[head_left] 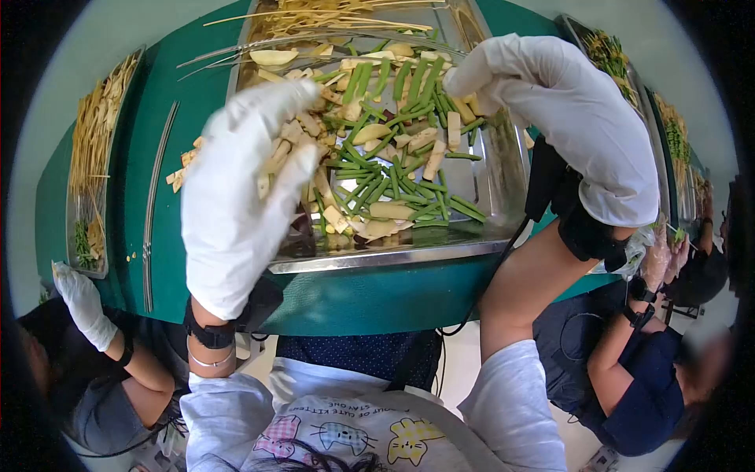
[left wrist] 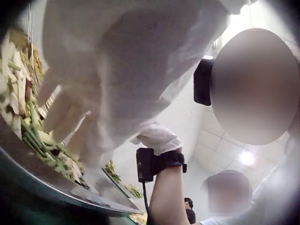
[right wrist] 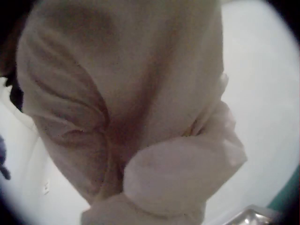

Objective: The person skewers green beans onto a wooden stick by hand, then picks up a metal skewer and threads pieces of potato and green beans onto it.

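Note:
A steel tray [head_left: 377,258] on the green table holds a heap of cut green beans [head_left: 377,177] and pale vegetable sticks [head_left: 393,211]. My left hand [head_left: 236,204], in a white glove, hovers over the tray's left side and pinches a few pale sticks [head_left: 275,161] between thumb and fingers. In the left wrist view the left hand [left wrist: 93,93] hangs just above the tray rim [left wrist: 56,190]. My gloved right hand [head_left: 550,102] is raised over the tray's far right corner with its fingers curled in. The right wrist view shows the right hand [right wrist: 140,140] with its thumb folded over and nothing visible in it.
Bamboo skewers [head_left: 330,16] lie at the tray's far end. Another tray of skewered food [head_left: 94,134] stands at the left and more trays [head_left: 613,55] at the right. Long metal rods [head_left: 149,212] lie on the table. Another person's gloved hand [head_left: 79,303] is at the left, and a seated person [head_left: 653,377] at the right.

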Available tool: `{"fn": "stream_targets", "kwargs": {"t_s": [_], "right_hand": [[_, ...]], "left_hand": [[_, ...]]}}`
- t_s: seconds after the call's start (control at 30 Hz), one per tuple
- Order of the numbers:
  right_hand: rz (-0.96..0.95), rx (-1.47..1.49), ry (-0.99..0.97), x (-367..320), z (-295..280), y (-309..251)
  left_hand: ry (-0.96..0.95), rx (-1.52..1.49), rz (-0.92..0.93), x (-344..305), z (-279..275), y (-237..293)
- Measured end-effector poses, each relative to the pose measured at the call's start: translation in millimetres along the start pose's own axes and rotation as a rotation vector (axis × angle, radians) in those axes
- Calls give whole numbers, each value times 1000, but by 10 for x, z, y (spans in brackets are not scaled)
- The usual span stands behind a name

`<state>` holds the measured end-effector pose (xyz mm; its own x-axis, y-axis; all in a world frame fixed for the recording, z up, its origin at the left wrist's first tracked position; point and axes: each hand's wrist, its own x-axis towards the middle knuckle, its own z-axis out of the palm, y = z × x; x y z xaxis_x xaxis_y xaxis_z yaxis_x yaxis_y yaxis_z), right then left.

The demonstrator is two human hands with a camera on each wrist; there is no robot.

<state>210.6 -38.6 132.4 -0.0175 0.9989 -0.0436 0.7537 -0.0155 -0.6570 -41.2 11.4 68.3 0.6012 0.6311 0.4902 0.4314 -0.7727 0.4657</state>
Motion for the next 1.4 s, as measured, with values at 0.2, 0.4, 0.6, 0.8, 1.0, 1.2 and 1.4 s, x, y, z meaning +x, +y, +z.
{"fn": "stream_targets", "kwargs": {"t_s": [0.2,0.4,0.6,0.8,1.0,1.2,1.4], "right_hand": [[111,-119,-44,-4,69,-252],[57,-169,-105,29,74,-189],[13,-130,-84,47,98,-214],[-127,39,68,18,90,-348],[-299,581,0,124,-88,-412],[-296,50,-131,73,131,-356],[-163,460,-16,67,392,-361]], "left_hand": [[-173,-195,-90,62,60,-241],[-398,-973,-539,88,49,-287],[-473,-995,-647,102,44,-307],[-383,-947,-599,-47,156,-437],[-192,-1048,-659,-14,178,-462],[-62,-1184,-566,-13,147,-420],[-297,-1122,-520,-55,125,-260]]}}
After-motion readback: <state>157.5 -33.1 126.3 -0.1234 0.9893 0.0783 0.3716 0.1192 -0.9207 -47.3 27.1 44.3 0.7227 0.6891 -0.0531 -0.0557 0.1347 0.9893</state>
